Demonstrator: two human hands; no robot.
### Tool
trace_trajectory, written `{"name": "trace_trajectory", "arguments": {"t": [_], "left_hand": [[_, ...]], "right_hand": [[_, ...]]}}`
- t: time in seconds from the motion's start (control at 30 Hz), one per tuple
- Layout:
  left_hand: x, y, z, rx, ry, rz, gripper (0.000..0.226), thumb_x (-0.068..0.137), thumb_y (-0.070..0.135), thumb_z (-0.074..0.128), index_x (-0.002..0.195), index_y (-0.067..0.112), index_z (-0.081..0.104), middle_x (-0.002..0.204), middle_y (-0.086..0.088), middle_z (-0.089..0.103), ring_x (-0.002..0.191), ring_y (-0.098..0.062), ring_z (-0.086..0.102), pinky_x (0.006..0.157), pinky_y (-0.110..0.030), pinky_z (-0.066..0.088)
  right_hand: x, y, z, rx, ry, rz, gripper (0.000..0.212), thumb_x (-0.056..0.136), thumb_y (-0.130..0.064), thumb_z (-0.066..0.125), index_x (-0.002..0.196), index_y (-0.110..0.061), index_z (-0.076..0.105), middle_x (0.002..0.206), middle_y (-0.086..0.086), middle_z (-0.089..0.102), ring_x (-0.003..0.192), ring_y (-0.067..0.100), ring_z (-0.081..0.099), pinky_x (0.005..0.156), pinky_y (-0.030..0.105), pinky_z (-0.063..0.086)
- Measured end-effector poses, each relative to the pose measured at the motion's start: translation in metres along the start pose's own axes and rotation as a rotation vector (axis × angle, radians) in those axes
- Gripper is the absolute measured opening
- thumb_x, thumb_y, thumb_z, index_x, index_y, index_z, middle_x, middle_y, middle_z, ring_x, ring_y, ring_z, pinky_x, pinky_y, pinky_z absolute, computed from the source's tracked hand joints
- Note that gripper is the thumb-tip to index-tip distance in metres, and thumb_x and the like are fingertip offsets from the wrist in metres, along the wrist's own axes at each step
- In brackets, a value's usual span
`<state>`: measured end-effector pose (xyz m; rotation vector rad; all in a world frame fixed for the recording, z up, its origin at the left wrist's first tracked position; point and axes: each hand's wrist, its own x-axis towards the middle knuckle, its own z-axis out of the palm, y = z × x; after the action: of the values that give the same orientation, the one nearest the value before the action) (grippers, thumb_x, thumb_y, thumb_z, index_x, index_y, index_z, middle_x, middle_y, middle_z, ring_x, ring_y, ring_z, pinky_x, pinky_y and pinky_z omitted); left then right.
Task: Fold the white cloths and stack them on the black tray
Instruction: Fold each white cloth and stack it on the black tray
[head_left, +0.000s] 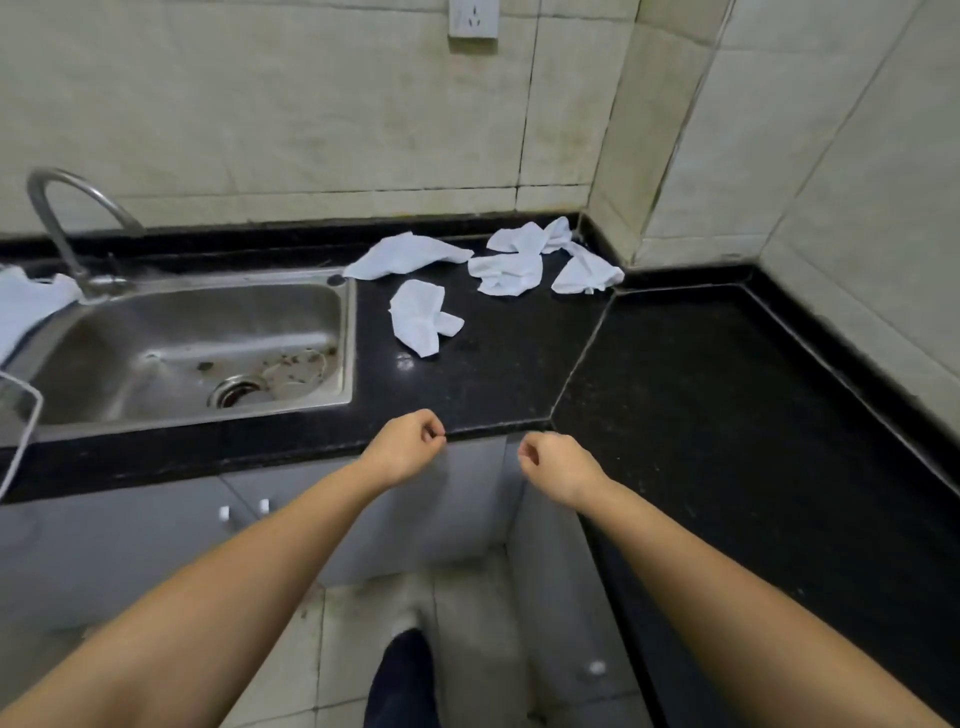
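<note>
Several crumpled white cloths lie on the black countertop (701, 395) near the back wall. One cloth (421, 317) is nearest me, to the right of the sink. A flatter cloth (402, 256) lies behind it, and others (506, 273) (587, 273) (530, 237) bunch toward the corner. My left hand (408, 448) and my right hand (558, 465) hover at the counter's front edge, both loosely curled with nothing in them, well short of the cloths. No black tray is in view.
A steel sink (348, 338) with a curved faucet (62, 208) fills the left of the counter. Another white cloth (26, 306) drapes at the far left edge. The counter turns along the tiled right wall. Grey cabinet doors (130, 545) stand below.
</note>
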<state>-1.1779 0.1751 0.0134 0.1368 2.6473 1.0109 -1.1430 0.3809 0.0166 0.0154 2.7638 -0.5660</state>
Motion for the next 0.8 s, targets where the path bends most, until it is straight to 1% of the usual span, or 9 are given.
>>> {"name": "trace_trajectory", "arguments": {"t": [0.1, 0.17, 0.23, 0.4, 0.5, 0.6, 0.7, 0.77, 0.8], "left_hand": [[0.064, -0.014, -0.011, 0.026, -0.017, 0.004, 0.006, 0.090, 0.018, 0.053, 0.091, 0.018, 0.059, 0.074, 0.004, 0.057, 0.075, -0.017, 0.056, 0.067, -0.026, 0.044], [0.109, -0.021, -0.022, 0.060, -0.027, 0.015, 0.010, 0.090, 0.019, 0.052, 0.095, 0.017, 0.060, 0.082, 0.001, 0.062, 0.082, -0.020, 0.060, 0.078, -0.033, 0.050], [0.153, -0.028, -0.037, 0.125, -0.035, 0.036, 0.015, 0.091, 0.018, 0.050, 0.102, 0.016, 0.061, 0.095, -0.004, 0.066, 0.089, -0.024, 0.062, 0.083, -0.039, 0.051], [0.245, -0.039, -0.075, 0.267, -0.048, 0.148, 0.027, 0.092, 0.012, 0.041, 0.113, 0.017, 0.058, 0.107, -0.009, 0.064, 0.091, -0.026, 0.060, 0.077, -0.037, 0.050], [0.289, -0.045, -0.080, 0.359, -0.162, 0.267, 0.036, 0.094, 0.007, 0.039, 0.123, 0.020, 0.056, 0.114, -0.006, 0.056, 0.103, -0.022, 0.055, 0.085, -0.039, 0.048], [0.312, -0.050, -0.076, 0.528, -0.320, 0.448, 0.042, 0.090, 0.004, 0.043, 0.126, 0.023, 0.056, 0.119, -0.005, 0.049, 0.111, -0.021, 0.047, 0.088, -0.036, 0.046], [0.323, -0.051, -0.074, 0.687, -0.365, 0.621, 0.032, 0.090, 0.012, 0.048, 0.119, 0.020, 0.061, 0.122, -0.004, 0.049, 0.111, -0.020, 0.045, 0.089, -0.032, 0.042], [0.331, -0.048, -0.077, 0.682, -0.348, 0.670, 0.027, 0.091, 0.021, 0.051, 0.115, 0.017, 0.063, 0.123, -0.003, 0.050, 0.112, -0.020, 0.047, 0.091, -0.033, 0.040], [0.335, -0.044, -0.080, 0.652, -0.321, 0.690, 0.025, 0.090, 0.025, 0.054, 0.111, 0.017, 0.064, 0.122, -0.003, 0.052, 0.112, -0.021, 0.049, 0.092, -0.033, 0.041]], "right_hand": [[0.066, -0.013, 0.002, 0.048, -0.021, -0.001, 0.022, 0.095, -0.023, 0.043, 0.102, -0.013, 0.061, 0.104, 0.008, 0.063, 0.094, 0.027, 0.060, 0.086, 0.043, 0.051], [0.111, -0.026, 0.004, 0.076, -0.022, 0.007, 0.021, 0.095, -0.023, 0.044, 0.100, -0.012, 0.062, 0.103, 0.009, 0.064, 0.092, 0.026, 0.061, 0.085, 0.044, 0.052], [0.155, -0.043, 0.005, 0.121, -0.022, 0.028, 0.022, 0.094, -0.024, 0.046, 0.102, -0.011, 0.062, 0.105, 0.009, 0.064, 0.094, 0.027, 0.061, 0.084, 0.042, 0.051], [0.243, -0.090, 0.011, 0.277, 0.036, 0.165, 0.033, 0.093, -0.035, 0.051, 0.118, -0.013, 0.054, 0.115, 0.008, 0.058, 0.105, 0.026, 0.058, 0.091, 0.044, 0.049], [0.278, -0.103, 0.020, 0.277, 0.064, 0.276, 0.041, 0.093, -0.038, 0.052, 0.126, -0.014, 0.049, 0.123, 0.007, 0.054, 0.114, 0.026, 0.054, 0.096, 0.043, 0.043], [0.295, -0.103, 0.025, 0.201, 0.025, 0.282, 0.029, 0.093, -0.027, 0.048, 0.117, -0.013, 0.056, 0.119, 0.008, 0.060, 0.112, 0.028, 0.054, 0.092, 0.040, 0.041], [0.295, -0.087, 0.018, 0.349, -0.006, 0.264, 0.020, 0.093, -0.022, 0.049, 0.105, -0.012, 0.061, 0.104, 0.008, 0.063, 0.097, 0.025, 0.060, 0.083, 0.035, 0.047], [0.289, -0.071, 0.003, 0.477, 0.040, 0.237, 0.010, 0.092, -0.021, 0.054, 0.090, -0.013, 0.060, 0.086, 0.003, 0.060, 0.081, 0.017, 0.058, 0.070, 0.025, 0.048], [0.285, -0.063, -0.007, 0.524, 0.077, 0.231, 0.010, 0.091, -0.020, 0.057, 0.084, -0.013, 0.059, 0.079, 0.000, 0.057, 0.073, 0.012, 0.054, 0.062, 0.017, 0.044]]}}
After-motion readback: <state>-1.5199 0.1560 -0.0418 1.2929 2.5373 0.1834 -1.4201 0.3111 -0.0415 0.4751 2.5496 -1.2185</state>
